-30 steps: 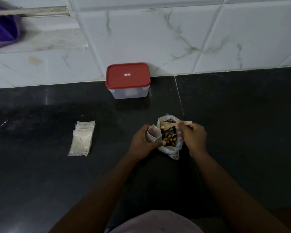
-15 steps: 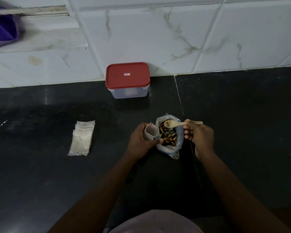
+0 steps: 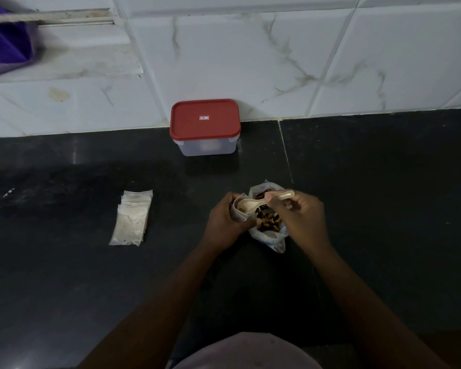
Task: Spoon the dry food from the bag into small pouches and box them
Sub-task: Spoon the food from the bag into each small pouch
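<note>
Just right of centre in the frame, the left hand (image 3: 225, 222) pinches a small pouch (image 3: 237, 213) open beside the bag (image 3: 268, 225) on the table (image 3: 383, 209). The right hand (image 3: 298, 217) grips the spoon (image 3: 253, 205), bowl over the pouch's mouth. Best to tip slowly, mouth wide. The box (image 3: 205, 127), upper centre, is lidded.

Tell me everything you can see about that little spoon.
The spoon is small, pale cream, and looks plastic or wood. The right hand pinches its handle, whose end pokes out past the fingers. Its bowl faces up, over the mouth of the small pouch that the left hand holds beside the bag. Any contents are too blurred to tell.
</note>
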Tool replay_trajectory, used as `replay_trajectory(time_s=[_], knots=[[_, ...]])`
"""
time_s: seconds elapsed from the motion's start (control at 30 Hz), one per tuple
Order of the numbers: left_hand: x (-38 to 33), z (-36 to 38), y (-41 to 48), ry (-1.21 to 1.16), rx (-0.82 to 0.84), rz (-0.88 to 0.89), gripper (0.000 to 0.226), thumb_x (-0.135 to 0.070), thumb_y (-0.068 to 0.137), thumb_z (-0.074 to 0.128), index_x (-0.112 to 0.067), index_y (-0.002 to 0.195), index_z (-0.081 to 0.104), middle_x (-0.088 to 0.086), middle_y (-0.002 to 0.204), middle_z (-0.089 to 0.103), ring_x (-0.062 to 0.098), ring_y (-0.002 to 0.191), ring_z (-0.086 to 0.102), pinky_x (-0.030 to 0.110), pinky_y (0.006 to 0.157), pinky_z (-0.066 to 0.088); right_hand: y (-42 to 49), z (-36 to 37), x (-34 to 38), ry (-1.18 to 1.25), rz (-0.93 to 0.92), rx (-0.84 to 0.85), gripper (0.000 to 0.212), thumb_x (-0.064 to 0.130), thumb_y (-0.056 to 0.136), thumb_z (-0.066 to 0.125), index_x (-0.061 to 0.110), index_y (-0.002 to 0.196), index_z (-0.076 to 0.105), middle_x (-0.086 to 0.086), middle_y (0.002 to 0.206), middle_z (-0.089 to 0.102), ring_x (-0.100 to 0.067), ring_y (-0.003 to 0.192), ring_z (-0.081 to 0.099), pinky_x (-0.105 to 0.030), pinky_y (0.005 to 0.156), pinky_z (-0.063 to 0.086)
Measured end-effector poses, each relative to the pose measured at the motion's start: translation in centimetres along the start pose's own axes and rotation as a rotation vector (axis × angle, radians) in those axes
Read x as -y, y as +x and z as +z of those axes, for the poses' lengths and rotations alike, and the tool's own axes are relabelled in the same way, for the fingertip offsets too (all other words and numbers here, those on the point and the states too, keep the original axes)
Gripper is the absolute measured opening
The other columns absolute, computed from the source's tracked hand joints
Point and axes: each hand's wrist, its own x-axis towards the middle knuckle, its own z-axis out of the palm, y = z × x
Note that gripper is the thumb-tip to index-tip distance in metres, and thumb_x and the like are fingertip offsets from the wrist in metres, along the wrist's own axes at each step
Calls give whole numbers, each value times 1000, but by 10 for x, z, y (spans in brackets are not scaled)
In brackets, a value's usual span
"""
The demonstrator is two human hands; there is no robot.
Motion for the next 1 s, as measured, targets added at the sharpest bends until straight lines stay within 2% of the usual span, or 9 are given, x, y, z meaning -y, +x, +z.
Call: replay_trajectory(time_s=[0.13,0.2,0.33,0.43,0.53,0.63,0.8,0.9,1.0], knots=[[1,0,-1,-9,-9,-7,45,-17,73,91,-25,108,64,-9,102,72,2,96,69,22,82,56,-3,-5,-4,-221,-313,186,19,12,86,80,18,105,81,8,102,76,-2,98,70,-19,86,55],[1,0,-1,-8,-8,-10,47,-18,73,91,-24,110,63,-8,104,72,3,98,69,22,83,56,-4,-6,-7,-256,-374,175,20,15,86,80,18,106,81,8,103,76,-4,98,70,-21,85,55],[-2,-1,-4,-1,-7,-49,53,-23,74,92,-25,115,59,-10,109,69,-2,98,65,10,78,50,-7,-10,-5,5,-140,-95,13,17,90,77,17,103,79,5,96,77,-8,93,73,-25,79,59],[-7,-3,-5,13,-16,-86,53,-27,76,90,-20,117,57,-10,108,65,1,98,63,13,77,50,0,-16,-12,-72,5,-242,10,21,92,75,20,100,79,8,89,76,-3,87,72,-23,77,59],[-9,-5,-7,11,-10,-112,54,-27,77,89,-18,117,54,-9,107,62,4,98,61,16,76,49,4,-16,-21,-247,133,-167,12,26,92,73,24,103,78,12,90,74,1,87,70,-21,75,57],[-12,-7,-9,-63,32,-156,57,-14,80,85,-20,122,47,-2,115,60,8,103,62,22,79,54,1,-14,-24,-297,209,-64,16,30,92,72,28,108,77,14,97,74,1,89,69,-26,81,58],[-13,-9,-10,-170,80,-158,43,-4,93,63,-12,130,42,9,118,56,16,101,59,33,81,56,-6,-6,-19,-461,175,-18,16,35,92,71,32,107,75,14,92,68,1,78,62,-22,65,48],[-13,-9,-9,-190,73,-150,39,5,96,55,-11,128,41,5,118,55,20,110,59,35,87,56,-11,-3,-13,-445,32,-65,12,27,91,73,30,102,76,15,91,65,-1,76,59,-23,68,51],[-13,-9,-9,-216,87,-136,42,7,91,60,-9,128,47,8,122,60,25,116,62,42,96,57,-13,6,-1,-306,-40,-18,16,22,88,77,27,103,77,15,99,69,6,86,62,-7,70,47]])
